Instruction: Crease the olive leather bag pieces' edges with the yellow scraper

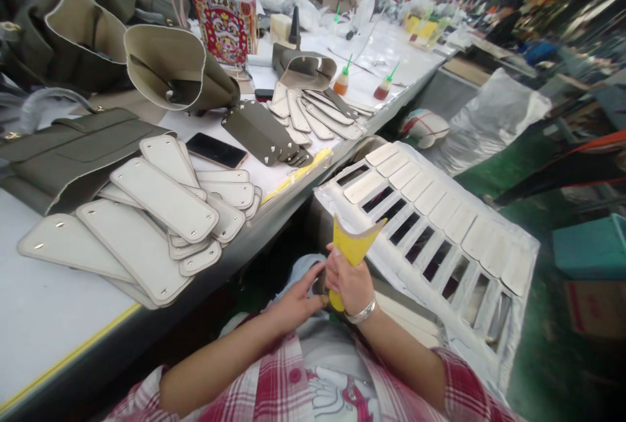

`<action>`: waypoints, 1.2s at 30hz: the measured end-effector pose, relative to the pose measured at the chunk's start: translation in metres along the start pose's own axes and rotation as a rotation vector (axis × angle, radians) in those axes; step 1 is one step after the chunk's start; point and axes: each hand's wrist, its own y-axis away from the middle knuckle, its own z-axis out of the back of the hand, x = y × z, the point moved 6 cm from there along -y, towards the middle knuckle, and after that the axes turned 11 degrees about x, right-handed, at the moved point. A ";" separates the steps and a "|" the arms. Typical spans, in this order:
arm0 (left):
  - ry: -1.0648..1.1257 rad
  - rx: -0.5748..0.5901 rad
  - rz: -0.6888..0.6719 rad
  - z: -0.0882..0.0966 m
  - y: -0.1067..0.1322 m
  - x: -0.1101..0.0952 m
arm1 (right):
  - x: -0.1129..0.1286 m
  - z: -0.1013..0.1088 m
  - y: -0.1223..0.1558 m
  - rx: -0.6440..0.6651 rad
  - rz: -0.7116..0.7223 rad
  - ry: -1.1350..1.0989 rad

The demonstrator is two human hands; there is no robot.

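My right hand [349, 282], with a silver bracelet at its wrist, grips a yellow fan-shaped scraper [355, 246] upright, its wide curved edge at the top. Beside it my left hand [300, 298] has its thumb and forefinger curved around a small dark object [320, 284] that I cannot identify; the other fingers are hidden. Both hands are above my lap, off the table edge. To their right lies a white-covered rack [521, 291] bearing rows of pale strips [443, 203]. On the table at left rests a pile of pale rounded panels [163, 197] with metal-edged holes.
Olive bag bodies [73, 148] lie on the white table [34, 337] at left. Near them are a phone [218, 150], dark panels [257, 132], more pale panels [313, 112], two green-tipped bottles [342, 79] and a red paper bag [225, 24]. A teal bin [591, 249] stands far right.
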 end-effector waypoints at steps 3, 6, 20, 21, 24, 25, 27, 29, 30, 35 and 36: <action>0.186 0.028 0.088 0.002 0.002 0.004 | 0.019 0.010 0.008 -0.002 0.000 0.019; 0.352 0.039 0.186 -0.001 0.003 0.006 | 0.034 0.030 0.021 0.086 -0.144 0.294; 0.556 0.026 0.202 -0.012 -0.005 -0.007 | 0.058 0.053 0.044 0.655 -0.226 1.775; 0.579 0.024 0.206 -0.014 -0.007 -0.007 | 0.058 0.053 0.042 0.677 -0.220 1.789; 0.636 0.032 0.210 -0.019 -0.011 -0.009 | 0.059 0.051 0.036 0.740 -0.183 1.810; 0.651 0.035 0.210 -0.020 -0.012 -0.009 | 0.059 0.051 0.034 0.769 -0.171 1.811; 0.672 0.032 0.210 -0.020 -0.014 -0.010 | 0.058 0.052 0.030 0.831 -0.143 1.796; 0.681 0.027 0.217 -0.021 -0.015 -0.011 | 0.056 0.054 0.026 0.862 -0.121 1.751; 0.683 0.025 0.222 -0.021 -0.016 -0.012 | 0.055 0.056 0.024 0.864 -0.117 1.715; 0.660 0.014 0.233 -0.022 -0.017 -0.013 | 0.050 0.065 0.019 0.837 -0.167 1.485; 0.653 0.012 0.228 -0.022 -0.017 -0.012 | 0.050 0.066 0.019 0.828 -0.175 1.451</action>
